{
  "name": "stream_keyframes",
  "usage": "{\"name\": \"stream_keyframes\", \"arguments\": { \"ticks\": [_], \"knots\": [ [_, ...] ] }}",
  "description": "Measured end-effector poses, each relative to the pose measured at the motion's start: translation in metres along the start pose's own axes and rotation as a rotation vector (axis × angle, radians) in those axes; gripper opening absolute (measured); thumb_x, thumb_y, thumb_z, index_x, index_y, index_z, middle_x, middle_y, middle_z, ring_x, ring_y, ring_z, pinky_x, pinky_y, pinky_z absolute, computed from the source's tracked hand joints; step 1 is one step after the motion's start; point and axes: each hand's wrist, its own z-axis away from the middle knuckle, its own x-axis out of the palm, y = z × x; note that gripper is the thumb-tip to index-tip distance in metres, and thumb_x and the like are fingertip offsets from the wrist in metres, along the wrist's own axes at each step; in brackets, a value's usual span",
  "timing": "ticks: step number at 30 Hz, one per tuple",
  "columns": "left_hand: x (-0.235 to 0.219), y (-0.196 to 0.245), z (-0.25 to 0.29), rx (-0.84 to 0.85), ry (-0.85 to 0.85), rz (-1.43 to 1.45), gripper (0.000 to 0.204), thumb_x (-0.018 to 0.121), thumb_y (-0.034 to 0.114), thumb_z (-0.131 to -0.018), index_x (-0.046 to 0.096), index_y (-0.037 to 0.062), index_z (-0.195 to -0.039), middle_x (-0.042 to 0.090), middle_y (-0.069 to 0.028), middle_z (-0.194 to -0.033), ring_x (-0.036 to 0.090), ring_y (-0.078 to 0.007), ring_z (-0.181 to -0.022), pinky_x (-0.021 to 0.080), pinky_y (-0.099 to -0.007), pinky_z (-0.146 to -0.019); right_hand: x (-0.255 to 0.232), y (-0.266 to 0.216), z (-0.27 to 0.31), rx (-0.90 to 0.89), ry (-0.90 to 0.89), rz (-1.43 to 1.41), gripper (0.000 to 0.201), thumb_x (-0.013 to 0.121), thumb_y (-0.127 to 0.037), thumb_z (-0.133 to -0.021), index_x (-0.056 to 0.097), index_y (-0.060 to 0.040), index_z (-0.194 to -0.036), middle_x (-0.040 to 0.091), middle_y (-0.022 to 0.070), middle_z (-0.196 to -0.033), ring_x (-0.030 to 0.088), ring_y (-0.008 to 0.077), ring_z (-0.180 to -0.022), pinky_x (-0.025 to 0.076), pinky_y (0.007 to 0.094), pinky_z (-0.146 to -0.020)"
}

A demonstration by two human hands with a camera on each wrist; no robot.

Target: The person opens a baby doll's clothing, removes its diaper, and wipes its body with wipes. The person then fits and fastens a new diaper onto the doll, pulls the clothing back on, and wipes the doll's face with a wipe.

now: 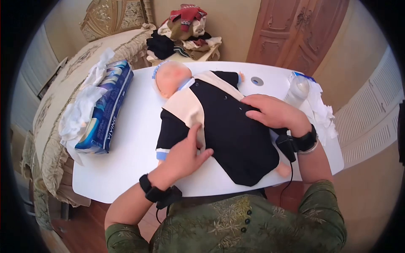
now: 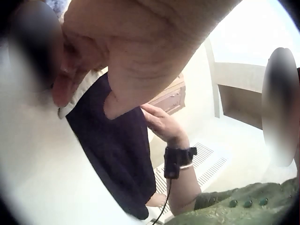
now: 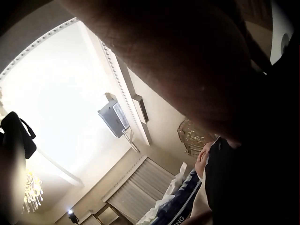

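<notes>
A baby doll [image 1: 168,84] lies on its back on a white table [image 1: 130,168]. It wears a black and cream one-piece garment [image 1: 236,135] with blue cuffs and small snaps down the front. My left hand [image 1: 183,157] is at the garment's left side, index finger along the cream panel and thumb spread apart over the black cloth. My right hand [image 1: 274,110] rests on the opposite edge near the chest, fingers extended. In the left wrist view the left fingertips [image 2: 63,93] are right at the cream edge. The right wrist view is mostly dark cloth and palm.
A blue diaper pack [image 1: 114,109] with white cloths on it stands at the table's left. To the right are a clear bottle [image 1: 298,89] and crumpled white wipes [image 1: 322,111]. Piled clothes [image 1: 185,31] sit beyond the table, beside a bed [image 1: 55,105].
</notes>
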Motion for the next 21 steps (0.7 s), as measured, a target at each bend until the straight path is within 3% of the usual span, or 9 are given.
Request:
{"name": "stream_keyframes", "arguments": {
  "ticks": [3, 5, 7, 8, 9, 11, 13, 16, 21],
  "knots": [
    [0.003, -0.009, -0.005, 0.064, 0.041, 0.022, 0.070, 0.068, 0.022, -0.082, 0.026, 0.0052, -0.135, 0.063, -0.0138, -0.090, 0.063, -0.0267, -0.073, 0.049, -0.0345, -0.068, 0.011, 0.009, 0.027, -0.020, 0.080, -0.033, 0.041, 0.054, -0.022, -0.091, 0.051, -0.0001, -0.125, 0.055, 0.0187, -0.123, 0.051, 0.0325, -0.114, 0.039, 0.0368, -0.099],
    [0.005, -0.007, -0.002, 0.038, 0.006, 0.005, 0.069, 0.069, 0.019, -0.079, 0.029, 0.0042, -0.134, 0.062, -0.0161, -0.095, 0.062, -0.0296, -0.075, 0.049, -0.0364, -0.069, 0.011, 0.010, 0.039, 0.002, 0.110, -0.044, 0.041, 0.052, -0.021, -0.092, 0.049, -0.0006, -0.128, 0.053, 0.0182, -0.126, 0.050, 0.0303, -0.118, 0.037, 0.0360, -0.102],
    [0.012, -0.009, 0.002, 0.248, 0.170, -0.346, 0.066, 0.070, 0.017, -0.076, 0.034, 0.0036, -0.130, 0.059, -0.0180, -0.099, 0.062, -0.0333, -0.079, 0.050, -0.0392, -0.070, -0.003, 0.010, 0.050, 0.102, 0.021, -0.163, 0.041, 0.051, -0.021, -0.093, 0.049, 0.0004, -0.128, 0.054, 0.0177, -0.125, 0.051, 0.0296, -0.117, 0.038, 0.0351, -0.100],
    [0.014, -0.004, 0.002, 0.201, 0.145, -0.440, 0.062, 0.071, 0.018, -0.073, 0.040, 0.0033, -0.125, 0.057, -0.0191, -0.099, 0.061, -0.0360, -0.082, 0.050, -0.0417, -0.071, -0.007, 0.013, 0.054, 0.184, 0.015, -0.206, 0.040, 0.050, -0.022, -0.094, 0.049, 0.0009, -0.127, 0.055, 0.0176, -0.124, 0.052, 0.0285, -0.115, 0.040, 0.0336, -0.098],
    [0.017, -0.008, 0.002, 0.261, 0.190, -0.497, 0.048, 0.070, 0.020, -0.074, 0.048, 0.0038, -0.114, 0.056, -0.0162, -0.094, 0.061, -0.0350, -0.081, 0.050, -0.0413, -0.070, -0.005, 0.019, 0.060, 0.206, 0.015, -0.212, 0.040, 0.050, -0.022, -0.094, 0.049, 0.0009, -0.127, 0.055, 0.0176, -0.124, 0.052, 0.0285, -0.115, 0.040, 0.0336, -0.098],
    [0.019, -0.018, -0.004, 0.369, 0.182, -0.687, 0.031, 0.067, 0.022, -0.077, 0.053, 0.0042, -0.099, 0.056, -0.0114, -0.086, 0.063, -0.0275, -0.075, 0.051, -0.0379, -0.062, 0.006, 0.033, 0.067, 0.253, 0.276, -0.291, 0.038, 0.051, -0.023, -0.092, 0.055, 0.0007, -0.121, 0.059, 0.0195, -0.115, 0.055, 0.0314, -0.110, 0.042, 0.0344, -0.096],
    [0.021, -0.034, -0.015, 0.410, 0.180, -0.699, 0.024, 0.064, 0.020, -0.079, 0.053, 0.0051, -0.094, 0.056, -0.0101, -0.082, 0.063, -0.0261, -0.073, 0.050, -0.0377, -0.061, 0.012, 0.037, 0.073, 0.270, 0.297, -0.296, 0.038, 0.051, -0.024, -0.093, 0.054, 0.0009, -0.121, 0.059, 0.0208, -0.115, 0.055, 0.0315, -0.109, 0.042, 0.0347, -0.095],
    [0.013, -0.030, -0.016, 0.459, 0.113, -0.690, 0.014, 0.060, 0.016, -0.082, 0.054, 0.0060, -0.090, 0.057, -0.0092, -0.076, 0.062, -0.0257, -0.070, 0.050, -0.0378, -0.061, 0.015, 0.032, 0.080, 0.308, 0.079, -0.210, 0.042, 0.052, -0.022, -0.093, 0.047, 0.0007, -0.129, 0.057, 0.0185, -0.118, 0.054, 0.0283, -0.108, 0.041, 0.0338, -0.095],
    [-0.032, 0.024, -0.001, 0.474, -0.097, -0.469, 0.009, 0.057, 0.013, -0.084, 0.056, 0.0054, -0.087, 0.059, -0.0110, -0.077, 0.061, -0.0303, -0.069, 0.048, -0.0383, -0.061, 0.030, 0.029, 0.088, 0.187, 0.078, -0.304, 0.054, 0.056, -0.020, -0.089, 0.038, -0.0024, -0.137, 0.054, 0.0192, -0.123, 0.052, 0.0311, -0.113, 0.040, 0.0347, -0.097]
  ]
}}
